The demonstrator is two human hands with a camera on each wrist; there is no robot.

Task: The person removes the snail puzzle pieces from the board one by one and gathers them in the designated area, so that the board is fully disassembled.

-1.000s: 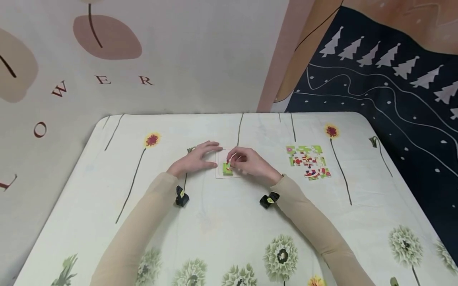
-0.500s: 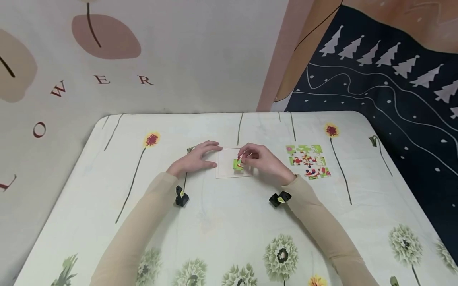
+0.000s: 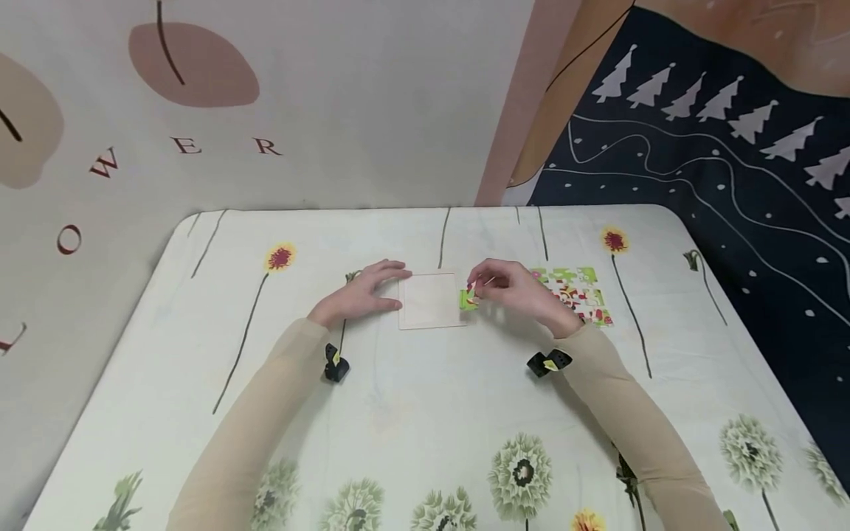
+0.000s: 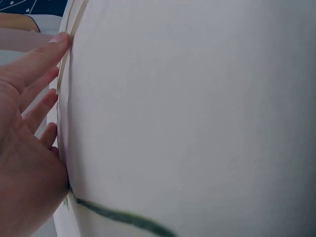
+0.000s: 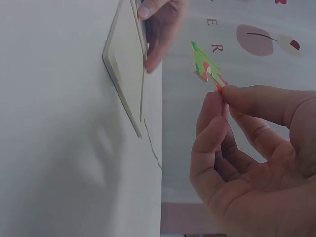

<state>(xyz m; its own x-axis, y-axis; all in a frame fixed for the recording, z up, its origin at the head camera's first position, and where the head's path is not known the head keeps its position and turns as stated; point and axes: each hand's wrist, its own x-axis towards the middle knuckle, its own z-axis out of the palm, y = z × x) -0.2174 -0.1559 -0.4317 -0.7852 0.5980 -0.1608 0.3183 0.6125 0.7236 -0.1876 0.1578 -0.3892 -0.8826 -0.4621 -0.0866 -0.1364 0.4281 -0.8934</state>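
Note:
Between thumb and fingertips, my right hand (image 3: 514, 289) pinches a green and red jigsaw puzzle piece (image 5: 206, 63), held above the table just right of a pale square board (image 3: 428, 302). That board lies flat and has a thin reddish edge. My left hand (image 3: 361, 295) rests at the board's left side, fingers spread and fairly straight, touching its edge. In the left wrist view the left fingers (image 4: 37, 64) lie along the edge. Beyond the right hand, several loose puzzle pieces (image 3: 584, 295) form rows, partly hidden by that hand and wrist.
A white flower-printed cloth (image 3: 412, 428) covers the table. Behind it hangs a pale wall cloth (image 3: 372, 110) with letters, and a dark cloth with trees (image 3: 717, 147) is at the right. Small black cameras sit on both wrists.
My right hand has lifted the puzzle piece off the board and carried it rightward past the board's right edge, uncovering the board's surface. The left hand has stayed in place.

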